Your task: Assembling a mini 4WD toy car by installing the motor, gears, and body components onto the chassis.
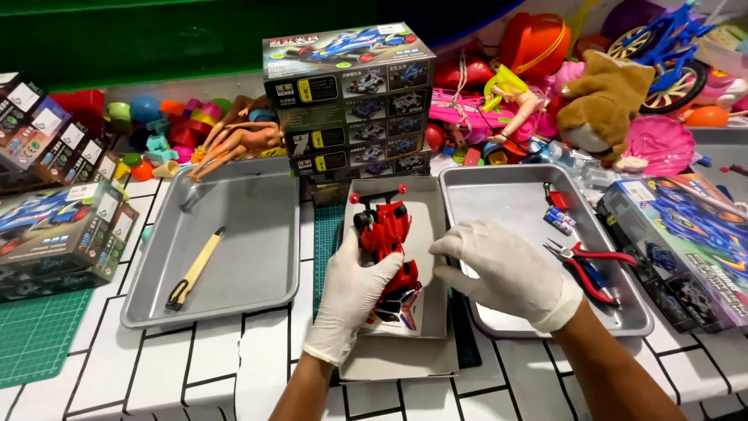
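Observation:
A red toy race car [387, 234] with black wheels lies in a shallow grey cardboard box lid [425, 203] between two metal trays. My left hand [352, 296], in a white glove, grips the car's side near its rear. My right hand [502, 269], also gloved, rests over the lid's right edge and the right tray's rim, fingertips beside the car, holding nothing that I can see. A printed sheet [397, 316] shows under the car's near end.
The left metal tray [234, 281] holds a yellow-handled craft knife [193, 269]. The right tray [506, 195] holds red-handled pliers [588, 261] and small batteries [559, 221]. Stacked toy car boxes [351, 101] stand behind; more boxes at both sides; dolls and toys along the back.

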